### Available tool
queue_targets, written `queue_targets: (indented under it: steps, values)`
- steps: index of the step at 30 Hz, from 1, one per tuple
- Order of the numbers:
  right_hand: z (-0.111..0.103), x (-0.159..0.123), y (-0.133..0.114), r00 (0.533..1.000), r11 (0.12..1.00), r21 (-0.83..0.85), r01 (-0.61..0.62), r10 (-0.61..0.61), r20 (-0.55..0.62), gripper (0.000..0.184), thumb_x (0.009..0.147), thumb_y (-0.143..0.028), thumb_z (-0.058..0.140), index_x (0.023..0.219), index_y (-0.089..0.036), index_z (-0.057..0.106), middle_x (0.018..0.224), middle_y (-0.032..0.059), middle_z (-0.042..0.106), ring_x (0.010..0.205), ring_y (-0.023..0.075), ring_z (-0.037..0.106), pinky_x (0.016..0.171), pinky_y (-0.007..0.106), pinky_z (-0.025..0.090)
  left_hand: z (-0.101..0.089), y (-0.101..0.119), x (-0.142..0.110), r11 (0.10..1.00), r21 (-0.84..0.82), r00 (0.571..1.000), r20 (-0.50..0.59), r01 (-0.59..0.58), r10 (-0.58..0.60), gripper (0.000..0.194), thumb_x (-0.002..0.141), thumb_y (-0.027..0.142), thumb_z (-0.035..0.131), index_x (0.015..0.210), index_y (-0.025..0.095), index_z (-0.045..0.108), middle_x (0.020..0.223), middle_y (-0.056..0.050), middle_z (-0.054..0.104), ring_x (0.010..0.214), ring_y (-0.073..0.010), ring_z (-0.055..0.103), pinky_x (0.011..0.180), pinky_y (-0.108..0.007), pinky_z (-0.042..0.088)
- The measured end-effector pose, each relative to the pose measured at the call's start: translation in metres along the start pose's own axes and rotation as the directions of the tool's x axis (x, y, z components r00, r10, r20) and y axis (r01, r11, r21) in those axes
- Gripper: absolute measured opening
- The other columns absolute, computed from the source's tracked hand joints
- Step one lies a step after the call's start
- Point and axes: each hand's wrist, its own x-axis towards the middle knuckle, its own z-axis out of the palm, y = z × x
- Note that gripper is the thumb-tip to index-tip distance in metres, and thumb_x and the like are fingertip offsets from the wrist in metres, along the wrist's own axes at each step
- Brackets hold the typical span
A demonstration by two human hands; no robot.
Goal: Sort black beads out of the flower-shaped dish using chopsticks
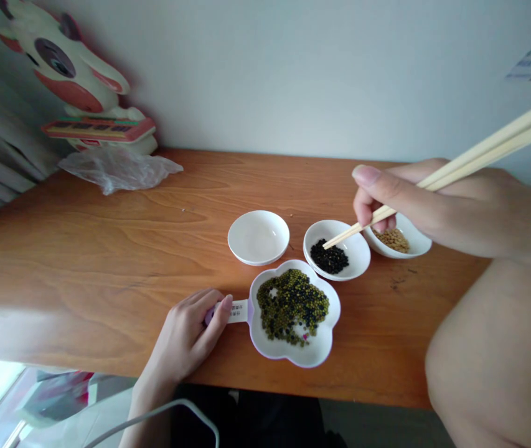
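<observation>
Head: right hand (449, 208) partly hides rightmost bowl (417, 239); plastic bag (122, 170) by toy (99, 134).

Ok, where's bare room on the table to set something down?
Largest: the table left of the left hand and leftmost bowl, in front of the plastic bag. Smaller: between that bowl and the wall. Crowded: around the dish, other two bowls, right hand and chopsticks.

Right hand (456, 214) holds chopsticks (437, 179), tips at dark grains (333, 260) in white bowl (357, 247); left hand (195, 333) grasps flower-shaped dish's (317, 354) handle (239, 312).
</observation>
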Motion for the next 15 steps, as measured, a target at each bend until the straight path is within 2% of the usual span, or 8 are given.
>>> queue_targets:
  steps: [2,6,11,15]
  values:
    - [0.006,-0.001,-0.016,0.999,0.999,-0.019,0.038,-0.038,0.024,0.076,0.097,-0.086,0.028,0.088,-0.025,0.072,0.071,0.0002,0.071,0.054,0.0136,0.055,0.059,0.035,0.034,0.0,0.0,0.0,1.0,0.0,1.0,-0.002,0.002,-0.002,0.037,0.111,0.038,0.047,0.078,0.021,0.05,0.073,0.001,0.056,0.066,-0.0144,0.053,0.067,-0.028,0.039]
    - [0.019,0.0,-0.038,0.987,0.988,0.062,0.138,-0.142,0.071,0.082,0.098,-0.085,0.021,0.076,-0.021,0.067,0.066,0.0002,0.067,0.054,0.0123,0.052,0.06,0.034,0.032,0.0,-0.001,-0.002,1.0,0.002,1.0,-0.008,-0.007,0.007,0.037,0.111,0.036,0.048,0.077,0.021,0.049,0.071,0.002,0.055,0.065,-0.0142,0.053,0.067,-0.028,0.039]
    - [0.029,0.002,-0.054,0.94,0.946,0.151,0.287,-0.309,0.145,0.076,0.106,-0.075,0.021,0.071,-0.019,0.061,0.056,-0.0016,0.055,0.053,0.0124,0.046,0.06,0.035,0.029,0.0,-0.001,-0.004,1.0,0.007,1.0,-0.02,-0.006,0.007,0.036,0.111,0.034,0.047,0.077,0.021,0.05,0.071,0.001,0.057,0.065,-0.0149,0.053,0.067,-0.028,0.04]
    - [0.036,0.004,-0.062,0.914,0.939,0.166,0.302,-0.334,0.229,0.075,0.106,-0.074,0.019,0.069,-0.02,0.055,0.056,-0.0008,0.055,0.052,0.0124,0.046,0.061,0.035,0.029,0.0,-0.001,-0.003,1.0,0.014,1.0,-0.013,-0.005,0.005,0.036,0.111,0.035,0.046,0.078,0.021,0.05,0.071,0.001,0.058,0.065,-0.0153,0.054,0.066,-0.028,0.041]
